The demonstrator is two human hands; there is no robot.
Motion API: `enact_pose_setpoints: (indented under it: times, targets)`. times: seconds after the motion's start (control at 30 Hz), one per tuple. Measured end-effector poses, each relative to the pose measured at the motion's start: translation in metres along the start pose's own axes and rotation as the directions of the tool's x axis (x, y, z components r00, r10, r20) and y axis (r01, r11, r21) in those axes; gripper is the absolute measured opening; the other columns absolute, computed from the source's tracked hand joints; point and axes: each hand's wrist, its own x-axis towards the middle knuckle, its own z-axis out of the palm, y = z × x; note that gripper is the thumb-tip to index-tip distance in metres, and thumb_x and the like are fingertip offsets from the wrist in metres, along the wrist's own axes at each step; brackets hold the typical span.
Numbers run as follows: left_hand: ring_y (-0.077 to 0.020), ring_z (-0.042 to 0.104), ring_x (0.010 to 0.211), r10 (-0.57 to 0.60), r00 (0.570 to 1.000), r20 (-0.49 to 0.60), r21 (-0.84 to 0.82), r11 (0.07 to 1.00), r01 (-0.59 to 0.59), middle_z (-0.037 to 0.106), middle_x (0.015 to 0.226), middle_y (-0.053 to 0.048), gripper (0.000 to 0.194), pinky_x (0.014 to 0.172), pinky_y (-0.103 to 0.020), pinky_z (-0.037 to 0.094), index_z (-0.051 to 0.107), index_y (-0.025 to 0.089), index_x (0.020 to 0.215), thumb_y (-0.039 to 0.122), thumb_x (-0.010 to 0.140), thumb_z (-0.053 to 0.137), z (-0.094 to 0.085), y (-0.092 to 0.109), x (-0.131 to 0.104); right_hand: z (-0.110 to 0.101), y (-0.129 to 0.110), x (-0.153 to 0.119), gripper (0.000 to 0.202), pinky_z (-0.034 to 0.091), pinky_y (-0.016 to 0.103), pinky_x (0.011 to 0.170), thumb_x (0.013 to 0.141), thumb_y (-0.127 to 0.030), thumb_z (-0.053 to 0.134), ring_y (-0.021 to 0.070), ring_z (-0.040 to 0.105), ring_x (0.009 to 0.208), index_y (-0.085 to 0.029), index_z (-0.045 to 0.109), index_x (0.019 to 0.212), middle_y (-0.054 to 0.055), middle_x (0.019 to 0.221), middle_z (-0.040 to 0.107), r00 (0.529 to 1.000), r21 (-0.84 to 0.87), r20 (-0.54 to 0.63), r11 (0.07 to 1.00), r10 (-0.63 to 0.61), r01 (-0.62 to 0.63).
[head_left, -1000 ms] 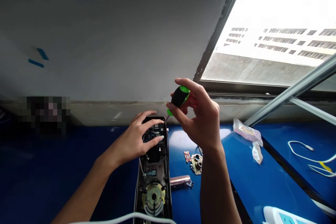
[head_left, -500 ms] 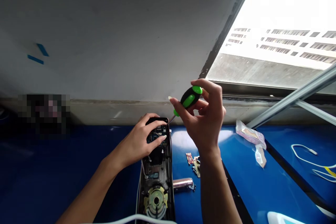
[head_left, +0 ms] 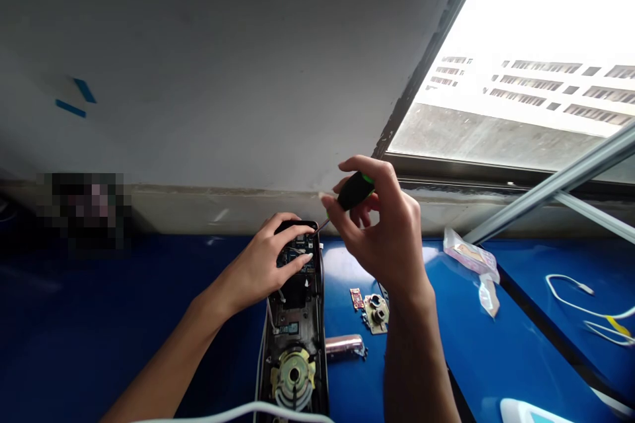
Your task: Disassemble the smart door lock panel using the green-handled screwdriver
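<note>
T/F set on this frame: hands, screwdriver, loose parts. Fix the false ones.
1. The right hand holds the screwdriver. True.
2. The left hand holds the red board. False: that hand is at the far end of the device.
3. The red board lies on the table, right of the device. True.
4. The round metal part sits at the device's far end. False: near end.
5. The screwdriver points away from the device. False: toward its far end.

I see right hand gripping screwdriver, shaft angled to open black casing; left hand spread over circuit board.
</note>
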Motion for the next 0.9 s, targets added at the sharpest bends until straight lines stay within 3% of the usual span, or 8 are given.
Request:
enact_pose_setpoints:
  times: [0.1,0.23,0.4,0.47,0.57,0.63,0.77,0.9]
  targets:
    - [-0.0293,0.056,0.137,-0.010,1.000,0.003,0.007,1.000,0.010,0.048,0.152,-0.004,0.042,0.118,-0.045,0.048,0.062,0.036,0.141,0.044,0.100,0.061,-0.0009,0.0013,-0.0003,0.0013,0.0016,-0.0007,0.022,0.057,0.032,0.063,0.095,-0.030,0.068,0.0120,0.056,0.060,-0.027,0.053,0.112,0.002,0.093,0.069,0.997,-0.022,-0.073,1.000,0.020,-0.021]
    - [-0.0290,0.057,0.136,-0.016,1.000,0.000,0.004,1.000,0.016,0.049,0.152,-0.004,0.040,0.117,-0.045,0.049,0.063,0.034,0.138,0.043,0.100,0.062,-0.0012,0.0036,-0.0008,-0.0009,0.0010,-0.0023,0.034,0.059,0.032,0.071,0.091,-0.015,0.060,0.0129,0.062,0.073,-0.027,0.051,0.121,0.005,0.114,0.069,0.998,0.052,-0.001,0.997,-0.061,0.061]
    - [-0.0301,0.056,0.136,-0.010,1.000,-0.012,0.010,1.000,0.010,0.049,0.152,-0.004,0.041,0.118,-0.047,0.048,0.063,0.034,0.139,0.042,0.099,0.062,-0.0007,0.0036,-0.0010,-0.0041,-0.0011,-0.0025,0.026,0.058,0.032,0.064,0.091,-0.025,0.069,0.0111,0.057,0.064,-0.026,0.055,0.114,0.004,0.109,0.071,0.996,-0.040,-0.089,0.999,-0.020,0.016]
    - [-0.0303,0.056,0.137,-0.002,1.000,-0.013,0.011,1.000,0.002,0.049,0.152,-0.005,0.041,0.118,-0.047,0.048,0.063,0.034,0.140,0.042,0.100,0.061,-0.0008,0.0033,-0.0008,-0.0051,-0.0027,-0.0028,0.029,0.058,0.031,0.065,0.092,-0.021,0.066,0.0112,0.059,0.066,-0.027,0.053,0.117,0.004,0.113,0.071,0.999,0.003,-0.040,1.000,-0.005,0.005]
    - [-0.0299,0.058,0.135,-0.002,1.000,-0.010,0.010,1.000,0.002,0.050,0.152,-0.005,0.041,0.117,-0.045,0.050,0.063,0.033,0.140,0.042,0.100,0.061,-0.0012,0.0033,-0.0006,-0.0055,-0.0062,-0.0039,0.049,0.060,0.032,0.073,0.086,-0.011,0.059,0.0139,0.065,0.079,-0.029,0.048,0.131,0.005,0.126,0.068,0.996,0.067,0.078,0.997,-0.034,0.029]
    - [-0.0296,0.059,0.134,-0.003,1.000,-0.010,0.011,1.000,0.003,0.050,0.152,-0.005,0.041,0.116,-0.044,0.050,0.063,0.033,0.139,0.041,0.099,0.061,-0.0015,0.0036,-0.0006,-0.0039,-0.0073,-0.0042,0.054,0.060,0.034,0.074,0.086,-0.010,0.058,0.0153,0.065,0.080,-0.029,0.046,0.136,0.006,0.125,0.068,0.997,0.041,0.051,0.998,-0.049,0.047]
    - [-0.0293,0.056,0.137,-0.005,1.000,0.000,0.012,1.000,0.005,0.049,0.153,-0.005,0.041,0.118,-0.044,0.049,0.062,0.034,0.140,0.042,0.100,0.061,-0.0014,0.0028,-0.0004,0.0005,-0.0049,-0.0032,0.037,0.059,0.035,0.068,0.096,-0.021,0.063,0.0114,0.055,0.061,-0.028,0.050,0.129,0.005,0.111,0.070,0.999,-0.038,-0.021,0.998,-0.045,0.044]
    - [-0.0289,0.056,0.138,-0.001,1.000,0.006,0.007,1.000,0.001,0.048,0.153,-0.005,0.040,0.119,-0.044,0.047,0.063,0.034,0.139,0.042,0.100,0.061,-0.0008,0.0010,0.0000,-0.0014,-0.0053,-0.0037,0.028,0.057,0.030,0.065,0.095,-0.016,0.060,0.0117,0.058,0.066,-0.027,0.051,0.119,0.002,0.104,0.069,0.998,-0.006,0.050,0.999,-0.044,0.044]
